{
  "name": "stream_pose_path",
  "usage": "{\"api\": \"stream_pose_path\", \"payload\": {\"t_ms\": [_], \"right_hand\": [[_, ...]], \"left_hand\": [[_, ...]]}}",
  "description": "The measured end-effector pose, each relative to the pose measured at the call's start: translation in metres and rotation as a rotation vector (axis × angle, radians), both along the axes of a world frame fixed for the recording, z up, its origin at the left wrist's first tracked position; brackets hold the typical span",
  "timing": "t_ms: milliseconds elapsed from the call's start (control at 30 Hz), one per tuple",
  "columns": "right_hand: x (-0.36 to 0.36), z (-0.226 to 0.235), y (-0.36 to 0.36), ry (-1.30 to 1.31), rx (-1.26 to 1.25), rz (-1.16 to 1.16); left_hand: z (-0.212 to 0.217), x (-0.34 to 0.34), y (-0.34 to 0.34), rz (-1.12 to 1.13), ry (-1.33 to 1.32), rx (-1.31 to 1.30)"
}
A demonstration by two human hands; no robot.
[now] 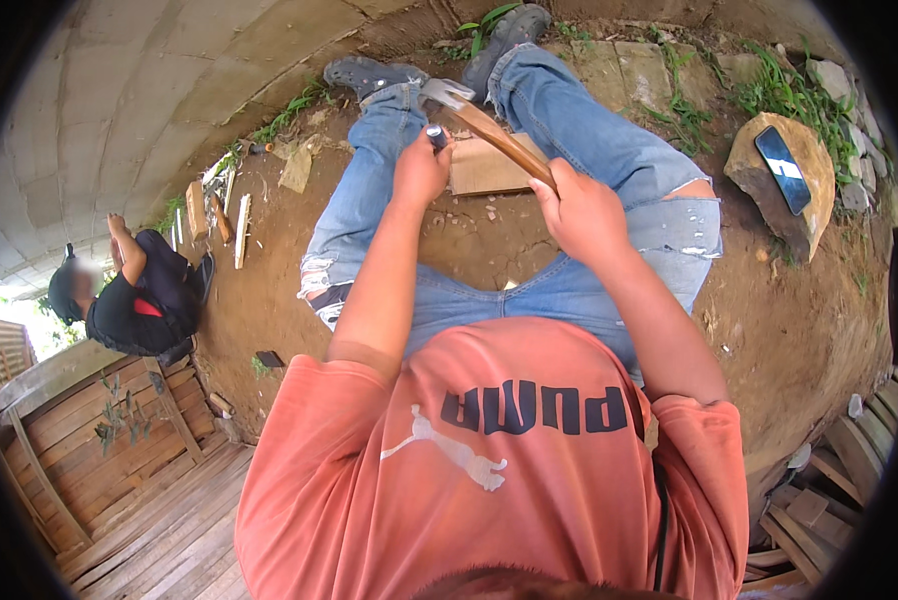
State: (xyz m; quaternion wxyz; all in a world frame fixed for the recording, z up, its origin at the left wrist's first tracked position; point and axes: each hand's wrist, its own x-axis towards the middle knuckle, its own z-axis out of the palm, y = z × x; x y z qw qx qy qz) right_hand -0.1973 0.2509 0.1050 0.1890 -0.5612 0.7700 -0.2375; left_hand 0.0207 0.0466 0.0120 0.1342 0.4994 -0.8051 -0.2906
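My right hand (583, 212) is closed round the wooden handle of a claw hammer (504, 138). The hammer's metal head is up at the far left end, above the dirt between my shins. In my left hand (422, 175) is a short dark tool handle with a shiny round cap (436, 136). The rest of that tool is hidden by my fingers, so its kind does not show. A light brown wooden block (489, 165) lies on the ground between my legs, just right of my left hand and partly behind the hammer handle.
A phone (783, 170) rests on a large rock (816, 204) at the right. Wood pieces (243, 230) lie on the dirt at the left. Beyond them a person in dark clothes (149, 290) crouches by the wall. Planks (819, 530) are piled at the lower right.
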Motion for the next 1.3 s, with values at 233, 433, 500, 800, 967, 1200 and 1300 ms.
{"api": "stream_pose_path", "payload": {"t_ms": [233,433,500,800,967,1200,1300], "right_hand": [[-0.011,-0.026,0.002,-0.061,0.079,-0.036],[-0.02,-0.042,0.001,-0.15,0.057,-0.087],[-0.027,-0.047,-0.003,-0.16,0.106,-0.107],[-0.035,-0.066,-0.016,-0.248,0.176,-0.187],[-0.034,-0.063,-0.018,-0.271,0.204,-0.184],[-0.036,-0.064,-0.017,-0.259,0.195,-0.183],[-0.035,-0.061,-0.017,-0.261,0.193,-0.178]], "left_hand": [[-0.033,0.027,0.013,-0.033,-0.257,-0.036],[-0.027,0.036,0.024,0.146,0.112,0.028],[-0.019,0.039,0.019,0.165,0.185,0.013],[0.007,0.034,0.005,0.134,0.311,0.111],[-0.006,0.035,0.011,0.159,0.379,0.138],[0.007,0.027,0.014,0.155,0.278,0.185],[0.008,0.027,0.014,0.149,0.279,0.195]]}}
